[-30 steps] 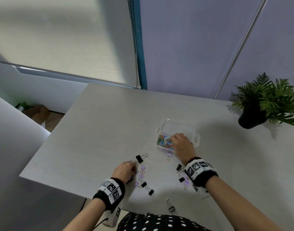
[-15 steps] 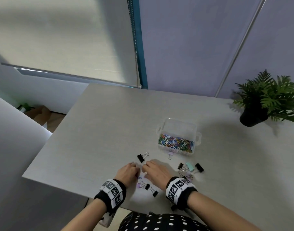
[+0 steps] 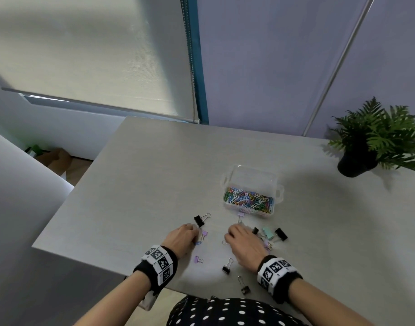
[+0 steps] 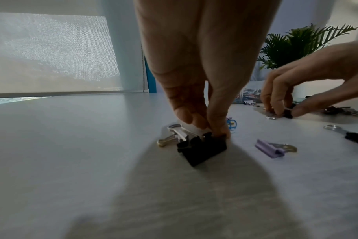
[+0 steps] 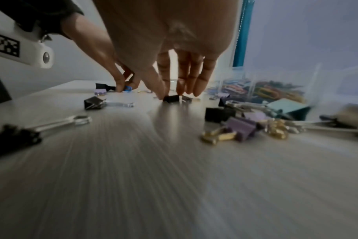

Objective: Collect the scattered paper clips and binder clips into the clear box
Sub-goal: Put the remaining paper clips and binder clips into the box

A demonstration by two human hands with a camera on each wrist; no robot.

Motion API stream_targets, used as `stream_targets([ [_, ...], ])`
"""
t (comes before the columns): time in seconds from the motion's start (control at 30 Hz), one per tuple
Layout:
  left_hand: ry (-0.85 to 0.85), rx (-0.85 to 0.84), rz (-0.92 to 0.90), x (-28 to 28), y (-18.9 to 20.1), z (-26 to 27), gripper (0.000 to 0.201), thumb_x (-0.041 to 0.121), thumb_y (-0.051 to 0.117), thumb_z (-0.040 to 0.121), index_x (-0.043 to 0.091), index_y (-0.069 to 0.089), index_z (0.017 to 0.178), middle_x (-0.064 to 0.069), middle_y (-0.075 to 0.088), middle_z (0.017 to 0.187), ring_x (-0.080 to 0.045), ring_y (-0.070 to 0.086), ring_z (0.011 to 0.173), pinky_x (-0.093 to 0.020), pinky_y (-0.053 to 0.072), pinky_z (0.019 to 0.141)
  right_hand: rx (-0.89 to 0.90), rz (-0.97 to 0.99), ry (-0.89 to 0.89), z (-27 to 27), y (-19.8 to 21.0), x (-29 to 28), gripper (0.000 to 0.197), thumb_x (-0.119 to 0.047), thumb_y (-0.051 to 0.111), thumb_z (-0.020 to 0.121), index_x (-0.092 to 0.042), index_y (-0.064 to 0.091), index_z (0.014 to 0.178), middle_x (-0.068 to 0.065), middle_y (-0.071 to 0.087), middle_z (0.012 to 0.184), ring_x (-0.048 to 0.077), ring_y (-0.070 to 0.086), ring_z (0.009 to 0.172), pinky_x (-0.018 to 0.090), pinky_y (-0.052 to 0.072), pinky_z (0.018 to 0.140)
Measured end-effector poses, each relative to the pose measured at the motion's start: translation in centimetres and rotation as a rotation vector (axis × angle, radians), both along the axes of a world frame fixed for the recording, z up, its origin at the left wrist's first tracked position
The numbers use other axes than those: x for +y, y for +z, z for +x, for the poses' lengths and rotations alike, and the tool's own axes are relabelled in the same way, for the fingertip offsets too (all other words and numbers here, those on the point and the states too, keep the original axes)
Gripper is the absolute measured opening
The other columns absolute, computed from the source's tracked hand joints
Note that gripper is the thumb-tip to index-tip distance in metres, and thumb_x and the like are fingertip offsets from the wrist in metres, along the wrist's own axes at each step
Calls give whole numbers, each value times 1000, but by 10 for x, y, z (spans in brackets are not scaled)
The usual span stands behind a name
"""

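- clear box (image 3: 251, 175) stands on the table (image 3: 140, 175), its floor covered with coloured paper clips (image 3: 249, 200); every place below is given from this box.
- left hand (image 3: 180, 238), nearer the person and left of the box, pinches a black binder clip (image 4: 202, 148) between thumb and fingertips; the clip touches the table.
- right hand (image 3: 244, 243), just in front of the box, has thumb and fingers closed on a small black clip (image 5: 172, 98) that sits on the table.
- another black binder clip (image 3: 200, 220) lies front-left of the box.
- a purple binder clip (image 3: 241, 214) lies against the box's near wall.
- a heap with a mint binder clip (image 3: 268, 233) lies front-right of the box.
- potted plant (image 3: 366, 147) stands well to the right of the box.
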State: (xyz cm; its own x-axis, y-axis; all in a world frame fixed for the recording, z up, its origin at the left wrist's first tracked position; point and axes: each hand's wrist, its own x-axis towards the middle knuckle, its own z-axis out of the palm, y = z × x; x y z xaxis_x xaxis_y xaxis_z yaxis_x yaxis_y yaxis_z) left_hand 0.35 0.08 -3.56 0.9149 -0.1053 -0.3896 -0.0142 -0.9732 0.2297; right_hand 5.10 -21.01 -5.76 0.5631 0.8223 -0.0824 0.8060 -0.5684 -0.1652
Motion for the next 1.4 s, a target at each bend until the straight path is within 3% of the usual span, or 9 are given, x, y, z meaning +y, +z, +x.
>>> stream_targets([
  [0.17,-59,87,-8,10,1,17,15,8,51,83,8,62,93,-8,54,113,-23,51,108,-31,44,82,-93,30,183,-12,18,28,37,-11,80,49,-19,60,79,-4,62,79,13,57,72,23,53,62],
  [0.27,28,84,-91,34,8,31,12,7,55,82,4,63,91,-12,59,104,-28,56,101,-30,43,83,8,50,479,-24,14,56,37,-4,68,66,-10,55,101,11,61,110,26,57,97,36,53,81],
  [0.5,319,-14,-356,76,37,39,24,-6,49,84,17,49,77,-1,63,75,-7,55,61,-13,43,52,2,-203,584,-22,9,80,61,-27,55,88,-15,25,139,16,16,153,32,15,141,46,28,108],
  [0.6,365,-41,-425,79,40,42,33,-7,53,81,23,48,70,3,62,69,6,54,51,-13,45,51,-77,-192,573,-16,1,58,39,-17,43,86,-19,46,125,10,46,140,25,41,131,35,41,101],
  [0.7,366,-33,-465,74,40,51,35,-8,58,78,24,51,67,-1,61,68,6,53,48,-12,46,50,-61,-125,455,-12,-7,31,28,-20,38,75,-29,59,91,-9,68,103,10,63,100,21,52,78],
  [0.87,319,-30,-560,48,38,84,36,-10,58,78,24,56,66,-11,64,73,4,54,47,-14,47,51,-13,32,396,-3,-7,6,24,-22,63,65,-25,47,82,-11,63,79,8,60,74,17,47,56],
  [1.03,274,-111,-621,1,44,125,22,-12,50,82,4,65,81,-12,66,73,7,56,46,-11,50,53,229,230,74,5,11,-13,22,-9,55,74,-19,52,94,-3,56,97,13,48,89,23,45,75],
  [1.27,162,-82,-538,-49,43,159,14,-11,52,85,-9,64,90,-23,68,82,5,57,45,-5,46,49,489,599,-530,48,45,-65,25,9,49,83,-15,56,89,-3,61,88,5,56,76,10,42,68],
  [1.4,53,8,-364,-57,32,153,21,-8,52,84,-2,69,94,-17,72,98,-22,69,89,-20,50,85,456,709,-720,94,57,-75,19,5,53,86,-13,55,92,2,64,90,12,60,75,11,50,71],
])
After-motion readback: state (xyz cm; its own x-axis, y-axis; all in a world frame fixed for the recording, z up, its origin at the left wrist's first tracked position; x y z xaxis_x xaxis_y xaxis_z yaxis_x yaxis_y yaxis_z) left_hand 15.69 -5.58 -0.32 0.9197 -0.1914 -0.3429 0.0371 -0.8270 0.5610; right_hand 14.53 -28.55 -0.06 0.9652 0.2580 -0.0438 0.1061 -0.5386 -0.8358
